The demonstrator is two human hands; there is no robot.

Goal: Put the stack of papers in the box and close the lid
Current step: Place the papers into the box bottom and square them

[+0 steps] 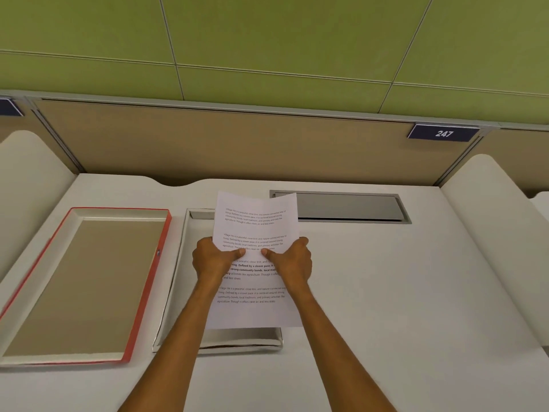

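Note:
A stack of white printed papers (255,221) is held in the air above the open white box (178,263) in the middle of the desk. My left hand (212,258) grips the stack's left edge and my right hand (292,260) grips its right edge, both thumbs lying on the top sheet. The papers hide most of the box's inside; only its left wall, far corner and near rim show. The red-edged lid (89,281) lies upside down on the desk to the left of the box, its brown inner face up.
A grey metal cable hatch (347,206) is set into the white desk (401,292) behind and to the right of the box. Curved white side dividers (490,209) flank the desk. A beige partition with a number plate "247" (443,133) closes the back.

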